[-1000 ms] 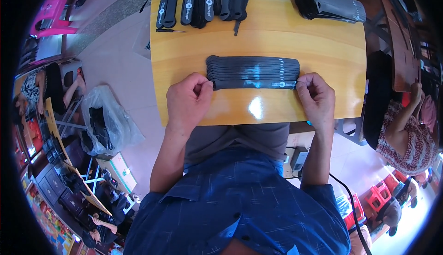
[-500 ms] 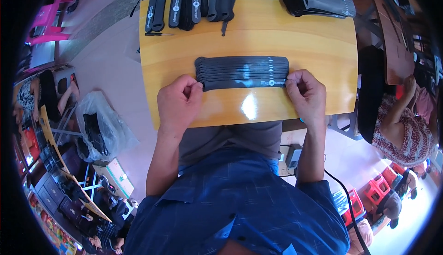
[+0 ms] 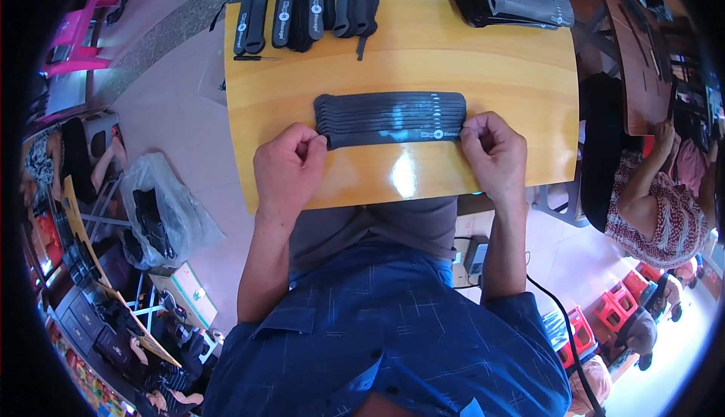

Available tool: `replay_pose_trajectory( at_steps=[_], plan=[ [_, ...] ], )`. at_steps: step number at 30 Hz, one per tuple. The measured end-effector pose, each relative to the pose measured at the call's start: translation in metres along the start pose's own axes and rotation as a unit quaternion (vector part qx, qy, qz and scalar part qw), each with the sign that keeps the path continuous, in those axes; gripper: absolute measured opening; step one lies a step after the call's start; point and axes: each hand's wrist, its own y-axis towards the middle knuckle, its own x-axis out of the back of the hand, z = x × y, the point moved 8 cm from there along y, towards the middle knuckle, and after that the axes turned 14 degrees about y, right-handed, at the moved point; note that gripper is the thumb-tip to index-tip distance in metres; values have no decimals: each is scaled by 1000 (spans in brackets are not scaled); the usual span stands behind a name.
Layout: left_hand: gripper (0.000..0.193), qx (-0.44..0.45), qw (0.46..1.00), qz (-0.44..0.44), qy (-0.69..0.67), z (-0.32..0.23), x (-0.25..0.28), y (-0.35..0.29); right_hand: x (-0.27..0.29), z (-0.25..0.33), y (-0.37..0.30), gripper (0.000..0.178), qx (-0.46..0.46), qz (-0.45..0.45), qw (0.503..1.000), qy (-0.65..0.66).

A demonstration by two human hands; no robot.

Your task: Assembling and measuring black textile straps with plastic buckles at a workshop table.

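Several flat black straps [image 3: 385, 116] lie fanned in overlapping rows on the yellow wooden table [image 3: 302, 73], their rounded ends staggered at the left and small white marks near the right. My left hand [image 3: 289, 164] pinches the left end of the nearest strap, its fingers closed at the corner. At the other end of that same strap, my right hand [image 3: 495, 153] has thumb and forefinger closed on its tip. White print shows on the nearest strap by my right fingers. The fingertips partly cover both ends.
Bundles of black straps [image 3: 317, 6] lie at the far left of the table, beside a thin dark tool [image 3: 257, 58]. A stack of grey-black straps [image 3: 521, 2] sits far right. A plastic bag [image 3: 170, 209] hangs left; another person [image 3: 653, 213] sits right.
The whole view has shifted slightly, so the table and hands appear a little further left. Both hands keep their pinch on the nearest strap.
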Motion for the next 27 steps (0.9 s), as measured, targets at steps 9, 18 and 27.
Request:
replay_pose_trajectory(
  at_steps=[9,18,27],
  plan=[
    [13,27,999,-10,-17,2,1,-2,-4,4,2,4,3,-18,998,-54],
    [14,-6,999,0,38,5,5,0,-6,10,1,7,47,6,992,-117],
    [7,-119,983,-139,-19,-30,29,-22,-33,81,-16,32,346,-59,920,-174]
  ],
)
